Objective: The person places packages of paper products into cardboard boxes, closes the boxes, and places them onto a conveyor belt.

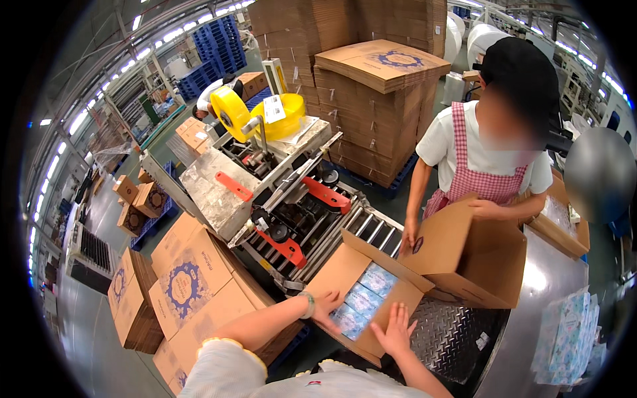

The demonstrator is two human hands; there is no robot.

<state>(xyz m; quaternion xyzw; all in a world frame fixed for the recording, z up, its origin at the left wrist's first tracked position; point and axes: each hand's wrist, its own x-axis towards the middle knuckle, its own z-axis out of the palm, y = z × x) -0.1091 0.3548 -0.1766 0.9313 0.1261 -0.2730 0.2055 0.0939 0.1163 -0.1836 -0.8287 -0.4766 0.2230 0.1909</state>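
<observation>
An open carton [340,268] stands in front of me at the end of the roller conveyor, its flaps spread outward. Inside lie several blue-and-white printed packs [363,302]. My left hand [324,309] rests at the carton's left side, fingers stretched toward the packs; a band circles its wrist. On the near right flap lies my right hand [395,330], flat with fingers spread, gripping nothing. Just right of this carton, a co-worker in a checked apron [479,174] holds another open carton [441,242], tilted, with both hands.
A carton-taping machine [285,229] with yellow tape rolls [229,113] stands ahead. Flat cartons are stacked at the left [192,292] and far side [361,126]. At the right, a metal table [531,331] bears more blue packs [567,335]. A textured metal plate [444,338] lies beside my right hand.
</observation>
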